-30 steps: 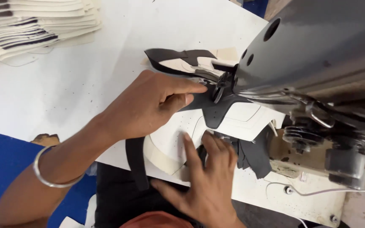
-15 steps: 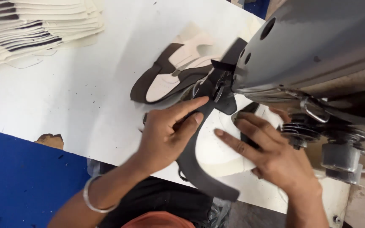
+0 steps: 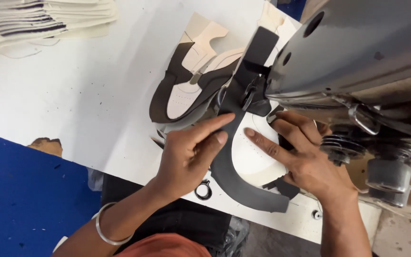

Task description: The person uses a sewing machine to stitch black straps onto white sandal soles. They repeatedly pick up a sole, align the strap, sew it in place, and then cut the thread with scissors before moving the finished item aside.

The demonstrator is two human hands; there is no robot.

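While a white worktable (image 3: 72, 95) fills most of the view from the head camera, a grey sewing machine (image 3: 357, 52) looms over its right side, its head slanting down from the upper right to a dark presser foot (image 3: 250, 93). At the top left corner of the table lies a stack of pale cut pieces (image 3: 39, 19) with dark stripes along some edges, well apart from the hands. Under the machine's foot sits the shoe upper (image 3: 248, 157), a flat cream panel edged with a long curved dark-grey band that sweeps from the foot down toward the table's near edge. Behind it, further from the person, rests a second finished upper (image 3: 186, 90) in cream and dark brown, partly overlapped by the piece being worked. The left hand (image 3: 189, 154) lies flat and mostly open, its fingers stretched forward and pressing the dark band just short of the foot; it grips nothing. A silver bangle (image 3: 108, 233) circles that wrist. The right hand (image 3: 305, 159) also lies spread and open on the cream panel, forefinger pointing left across it and the other fingers resting near the foot, pressing rather than grasping. Just below the left hand, a small dark metal ring (image 3: 203, 190) lies on the table.
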